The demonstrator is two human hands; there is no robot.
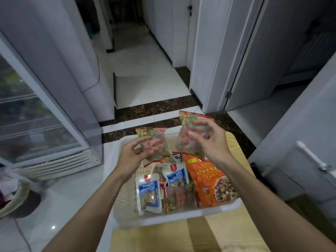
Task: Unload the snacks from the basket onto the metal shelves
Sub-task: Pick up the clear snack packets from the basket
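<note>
Head view: a white perforated basket (163,218) sits on a pale wooden surface (200,237). Tiled floor (145,79) crossed by dark marble strips lies beyond it. A glass-door cooler (32,115) stands to the left, a white door (254,60) to the right, and a dim hallway runs straight ahead. Both forearms reach in over the basket's near rim and hide parts of its sides.

Lying flat in the basket:
- An orange bag (209,180) lies along the right side, its long axis running near to far.
- Two blue-and-white packets (149,195) lie to its left.
- A clear packet with red print (179,197) lies between them at the near end.

Two more clear snack packets are held in the air above the basket's far half, faces toward the camera. The left packet (154,144) is roughly upright, sealed top edge pointing away. The right packet (189,131) is higher, its top leaning left.

The left hand (131,155) has its palm turned inward and pinches its packet's left edge, thumb on the front. The right hand (209,140) shows its back, its fingers (201,122) curled over the packet's right side and grasping it
</note>
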